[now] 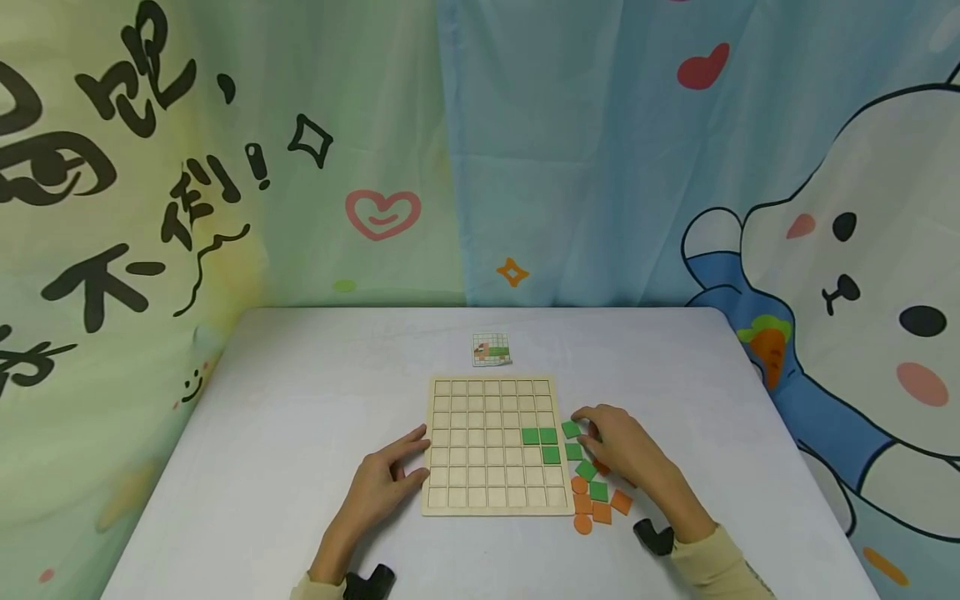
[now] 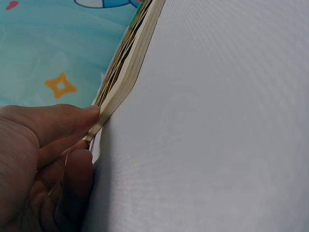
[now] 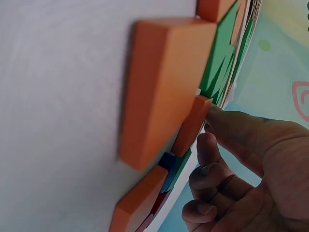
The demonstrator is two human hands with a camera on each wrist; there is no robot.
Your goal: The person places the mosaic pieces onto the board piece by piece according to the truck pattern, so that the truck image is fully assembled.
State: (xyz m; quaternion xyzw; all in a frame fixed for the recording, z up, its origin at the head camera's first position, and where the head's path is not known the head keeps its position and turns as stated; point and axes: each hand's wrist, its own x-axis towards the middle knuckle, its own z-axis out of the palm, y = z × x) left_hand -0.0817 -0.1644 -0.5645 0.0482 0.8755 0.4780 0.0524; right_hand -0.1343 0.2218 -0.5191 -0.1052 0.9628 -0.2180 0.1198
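A pale wooden grid board (image 1: 487, 477) lies on the table, with several green square tiles (image 1: 551, 455) set in cells near its right side. At the board's left edge, my left hand (image 1: 381, 487) touches the rim with fingertips and thumb. In the left wrist view, the fingers meet the board's side (image 2: 126, 79). Right of the board, my right hand (image 1: 621, 440) reaches over loose tiles, thumb and index finger spread beside a loose green square tile (image 1: 572, 429). In the right wrist view, orange tiles (image 3: 169, 87) partly hide the fingertips.
Below the right hand lie orange square tiles (image 1: 602, 512), orange round tiles (image 1: 582, 524) and more green squares (image 1: 597, 491). A small picture card (image 1: 491, 350) with a grid pattern lies behind the board. A printed curtain (image 1: 525, 150) hangs behind the white table (image 1: 300, 375).
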